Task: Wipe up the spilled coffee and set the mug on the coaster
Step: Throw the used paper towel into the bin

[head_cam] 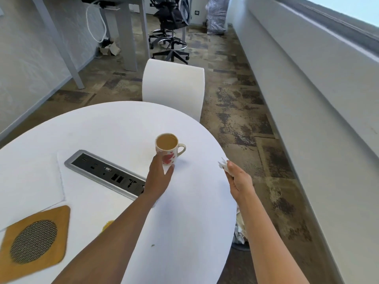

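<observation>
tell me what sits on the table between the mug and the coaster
In the head view, the recessed power socket strip and the left hand with its forearm lie between the mug and the coaster.

A single head-worn wide-angle view looks forward and steeply down from above the near edge of the round white table (114, 128), close enough that both forearms enter from the bottom of the picture. The table fills the lower left; beyond its far edge the view reaches a white chair (174, 87), then floor and a desk. Straight lines bow toward the edges, notably the wall right of the table.
</observation>
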`<state>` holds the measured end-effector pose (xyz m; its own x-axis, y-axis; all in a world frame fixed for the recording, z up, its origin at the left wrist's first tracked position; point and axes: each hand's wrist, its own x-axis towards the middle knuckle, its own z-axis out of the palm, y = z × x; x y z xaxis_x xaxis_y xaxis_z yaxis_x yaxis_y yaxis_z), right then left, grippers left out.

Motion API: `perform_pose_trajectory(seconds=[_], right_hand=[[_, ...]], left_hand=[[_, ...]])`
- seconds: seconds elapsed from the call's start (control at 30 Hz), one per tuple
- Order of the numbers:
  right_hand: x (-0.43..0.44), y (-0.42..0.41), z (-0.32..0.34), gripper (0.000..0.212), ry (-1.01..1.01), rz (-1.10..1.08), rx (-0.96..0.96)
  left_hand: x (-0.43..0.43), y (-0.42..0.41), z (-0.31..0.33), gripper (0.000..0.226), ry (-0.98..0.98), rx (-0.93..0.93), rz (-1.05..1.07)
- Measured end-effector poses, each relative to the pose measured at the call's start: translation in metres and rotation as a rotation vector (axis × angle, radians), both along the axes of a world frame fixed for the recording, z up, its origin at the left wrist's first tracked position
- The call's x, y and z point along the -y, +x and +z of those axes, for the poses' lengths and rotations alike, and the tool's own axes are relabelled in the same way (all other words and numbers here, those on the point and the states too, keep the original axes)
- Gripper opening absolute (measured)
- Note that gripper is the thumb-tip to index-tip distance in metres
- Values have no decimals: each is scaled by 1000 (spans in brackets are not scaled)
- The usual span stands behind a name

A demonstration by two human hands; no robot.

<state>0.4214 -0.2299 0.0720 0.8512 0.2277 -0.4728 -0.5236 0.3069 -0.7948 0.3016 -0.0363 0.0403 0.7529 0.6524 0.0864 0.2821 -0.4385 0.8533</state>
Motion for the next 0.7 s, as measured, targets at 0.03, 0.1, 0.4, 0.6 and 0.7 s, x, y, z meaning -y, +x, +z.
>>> perform_pose_trajectory(seconds=[0.03, 0.1, 0.4, 0.6, 0.7], right_hand=[[9, -4, -3, 20, -17, -22, -4], [30, -13, -5, 27, -60, -83, -16], [100, -16, -27, 11, -541, -253, 106], [133, 0, -55, 17, -808, -230, 157], [151, 13, -72, 9, -910, -185, 159]], left_hand=[[7, -2, -1, 45, 17, -12, -24], [24, -5, -2, 38, 69, 1, -87], [87, -1, -19, 32, 217, -49, -273], [121, 18, -41, 42, 299, -204, -298], [134, 32, -54, 45, 367, -265, -334]])
